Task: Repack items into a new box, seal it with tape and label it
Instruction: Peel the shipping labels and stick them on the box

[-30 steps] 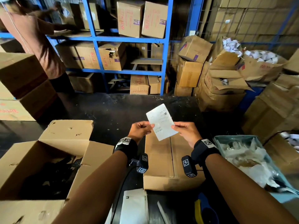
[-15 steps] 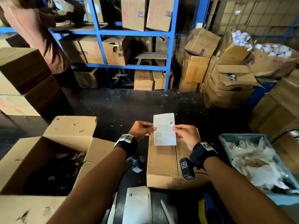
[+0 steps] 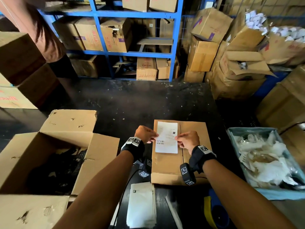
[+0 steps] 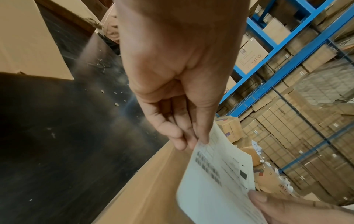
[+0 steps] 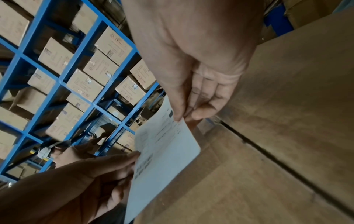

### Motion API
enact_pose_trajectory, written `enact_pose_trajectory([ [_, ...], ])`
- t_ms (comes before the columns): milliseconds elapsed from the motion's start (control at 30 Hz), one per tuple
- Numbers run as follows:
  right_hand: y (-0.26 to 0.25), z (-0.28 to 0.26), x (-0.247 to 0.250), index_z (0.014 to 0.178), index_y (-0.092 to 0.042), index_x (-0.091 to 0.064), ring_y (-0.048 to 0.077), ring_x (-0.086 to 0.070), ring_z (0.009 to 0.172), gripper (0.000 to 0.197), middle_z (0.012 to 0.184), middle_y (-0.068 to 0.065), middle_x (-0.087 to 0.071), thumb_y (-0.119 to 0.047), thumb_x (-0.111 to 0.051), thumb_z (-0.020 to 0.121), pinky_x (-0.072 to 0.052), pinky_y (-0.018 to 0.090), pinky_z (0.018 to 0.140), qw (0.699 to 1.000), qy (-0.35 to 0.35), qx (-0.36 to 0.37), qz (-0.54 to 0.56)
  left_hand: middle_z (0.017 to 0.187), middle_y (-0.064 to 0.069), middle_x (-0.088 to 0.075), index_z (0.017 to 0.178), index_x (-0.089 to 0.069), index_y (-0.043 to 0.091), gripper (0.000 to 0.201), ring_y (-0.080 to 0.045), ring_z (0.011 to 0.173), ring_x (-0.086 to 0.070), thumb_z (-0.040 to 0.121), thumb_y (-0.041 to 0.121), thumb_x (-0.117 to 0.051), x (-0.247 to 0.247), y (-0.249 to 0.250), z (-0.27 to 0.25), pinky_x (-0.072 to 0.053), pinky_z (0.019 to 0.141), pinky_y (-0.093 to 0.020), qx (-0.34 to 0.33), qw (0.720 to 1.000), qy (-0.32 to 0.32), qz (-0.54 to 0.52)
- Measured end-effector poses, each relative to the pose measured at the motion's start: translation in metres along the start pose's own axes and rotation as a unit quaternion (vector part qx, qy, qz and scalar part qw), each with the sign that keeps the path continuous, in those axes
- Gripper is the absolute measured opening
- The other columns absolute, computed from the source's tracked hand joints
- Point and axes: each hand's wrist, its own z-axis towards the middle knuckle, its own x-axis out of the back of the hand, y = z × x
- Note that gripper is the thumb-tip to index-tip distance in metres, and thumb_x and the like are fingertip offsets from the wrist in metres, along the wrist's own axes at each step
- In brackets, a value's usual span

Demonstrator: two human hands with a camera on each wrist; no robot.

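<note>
bare forearms, black wrist straps [image 3: 200, 157] with white square-coded tags, black camera pods [image 3: 187, 174] hanging beneath.

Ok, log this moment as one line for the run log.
stage: labelling | left hand: pinches label left edge | right hand: pinches right edge | label: over closed box, left of seam

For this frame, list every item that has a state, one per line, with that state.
label: held over the closed box, pinched at both side edges
closed box: flaps shut, label not yet stuck flat
left hand: pinches the label's left edge
right hand: pinches the label's right edge
big carton: flaps open
</note>
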Motion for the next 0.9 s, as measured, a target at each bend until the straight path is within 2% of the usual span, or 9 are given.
enact_pose_trajectory([
  [133,0.0027,0.0004,0.0,0.082,0.014,-0.07,0.017,-0.065,0.044,0.009,0.084,0.023,-0.075,0.008,-0.077,0.081,-0.046,0.019,0.04,1.0,0.015,0.002,-0.015,0.078,-0.005,-0.077,0.084,-0.077,0.003,0.016,-0.018,0.076,-0.075,0.081,0.018,-0.081,-0.0033,-0.0017,0.0007,-0.061,0.067,-0.028,0.01,1.0,-0.009,0.003],
  [200,0.0028,-0.0004,0.0003,0.081,0.013,-0.071,0.02,-0.069,0.049,0.009,0.083,0.022,-0.075,0.007,-0.078,0.08,-0.048,0.02,0.042,1.0,0.016,0.004,-0.025,0.078,-0.005,-0.077,0.084,-0.077,0.003,0.016,-0.017,0.076,-0.075,0.081,0.018,-0.081,-0.0021,-0.0018,0.0012,-0.062,0.07,-0.029,0.013,1.0,-0.015,0.003],
  [267,0.0036,0.001,-0.0005,0.078,0.008,-0.072,0.025,-0.073,0.057,0.008,0.084,0.02,-0.076,0.005,-0.078,0.08,-0.049,0.022,0.044,0.999,0.014,0.004,-0.037,0.079,-0.005,-0.077,0.085,-0.077,0.002,0.017,-0.017,0.076,-0.075,0.081,0.019,-0.081,-0.001,-0.0022,0.0014,-0.062,0.071,-0.03,0.016,1.0,-0.018,0.006],
  [367,0.0049,0.0014,-0.0024,0.073,-0.002,-0.071,0.025,-0.076,0.064,0.012,0.084,0.015,-0.078,0.0,-0.08,0.08,-0.05,0.022,0.046,0.999,0.018,-0.003,-0.049,0.08,-0.006,-0.077,0.085,-0.077,0.002,0.016,-0.017,0.076,-0.075,0.081,0.018,-0.081,-0.0004,-0.0024,0.0002,-0.062,0.071,-0.03,0.02,1.0,-0.012,0.009],
  [533,0.0047,-0.0012,-0.0043,0.075,-0.001,-0.073,0.022,-0.073,0.059,0.01,0.081,0.013,-0.077,-0.002,-0.082,0.079,-0.047,0.02,0.043,0.997,0.023,0.007,-0.071,0.076,-0.006,-0.077,0.082,-0.077,0.003,0.014,-0.019,0.077,-0.075,0.08,0.016,-0.081,0.0003,-0.004,-0.0005,-0.062,0.072,-0.032,0.029,0.999,-0.007,0.018],
  [700,0.0029,-0.0029,-0.0047,0.077,0.001,-0.073,0.022,-0.07,0.056,0.011,0.078,0.014,-0.076,0.0,-0.083,0.077,-0.048,0.021,0.042,0.996,0.037,0.008,-0.085,0.07,-0.005,-0.075,0.079,-0.077,0.004,0.015,-0.015,0.066,-0.072,0.078,0.017,-0.084,-0.0043,-0.006,-0.0033,-0.063,0.068,-0.029,0.024,0.999,0.012,0.046],
  [767,0.0046,-0.0015,-0.0052,0.076,0.0,-0.073,0.023,-0.072,0.059,0.012,0.08,0.015,-0.077,-0.002,-0.084,0.076,-0.052,0.024,0.046,0.995,0.039,0.007,-0.093,0.071,-0.005,-0.076,0.078,-0.077,0.004,0.014,-0.015,0.067,-0.072,0.078,0.017,-0.083,-0.0053,-0.0067,-0.0034,-0.063,0.069,-0.03,0.025,0.998,0.016,0.049],
  [833,0.0057,0.0009,-0.0052,0.074,-0.005,-0.073,0.027,-0.075,0.07,0.013,0.083,0.013,-0.077,-0.005,-0.087,0.075,-0.06,0.031,0.057,0.992,0.044,-0.001,-0.114,0.072,-0.006,-0.076,0.078,-0.077,0.004,0.014,-0.015,0.066,-0.071,0.078,0.017,-0.083,-0.0061,-0.0071,-0.0031,-0.062,0.069,-0.029,0.026,0.998,0.019,0.051],
  [900,0.0066,0.0024,-0.0052,0.075,-0.008,-0.074,0.031,-0.076,0.077,0.014,0.087,0.012,-0.077,-0.008,-0.088,0.075,-0.063,0.036,0.064,0.99,0.043,-0.008,-0.131,0.072,-0.006,-0.076,0.078,-0.077,0.004,0.014,-0.014,0.065,-0.071,0.078,0.017,-0.084,-0.007,-0.0065,-0.0039,-0.062,0.067,-0.028,0.023,0.998,0.025,0.057],
])
